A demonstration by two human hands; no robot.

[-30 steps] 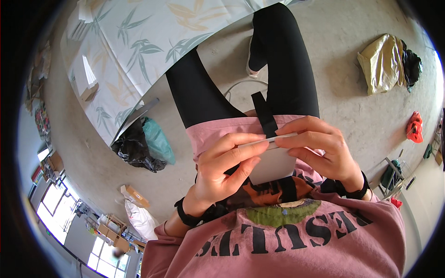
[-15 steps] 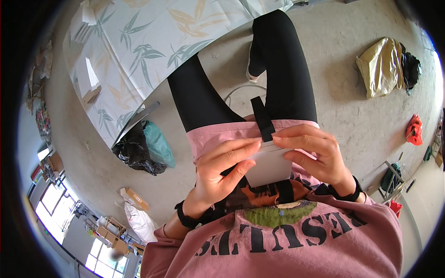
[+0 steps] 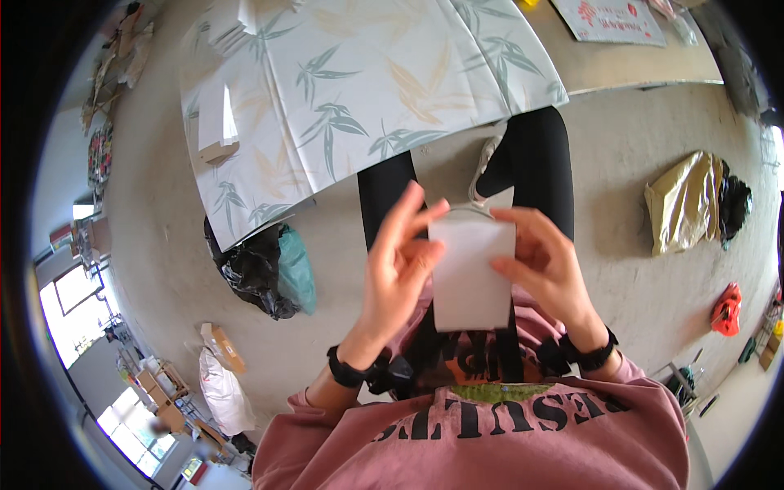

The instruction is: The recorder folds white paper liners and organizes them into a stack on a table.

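Note:
A plain white rectangular card piece (image 3: 474, 278) is held up over my lap, in front of my shirt. Whether it is a single card or a thin folded carton cannot be told. My right hand (image 3: 543, 261) pinches its right edge near the top, thumb on the near face. My left hand (image 3: 400, 253) is at its upper left edge, with fingers stretched out and slightly blurred. The left thumb tip overlaps that edge; whether it touches is unclear. Both wrists wear black bands.
Ahead stands a table with a leaf-patterned cloth (image 3: 335, 82), bearing white card stacks (image 3: 215, 118) at its left. Black bags (image 3: 249, 273) and a teal bag (image 3: 296, 269) lie below it. A gold sack (image 3: 686, 204) and a red bag (image 3: 726, 309) sit on the floor at right.
Both hands were pinching the card's top edge; now the left fingers have spread and come off it. The card stands higher and shows its full face. The view has shifted, showing more table.

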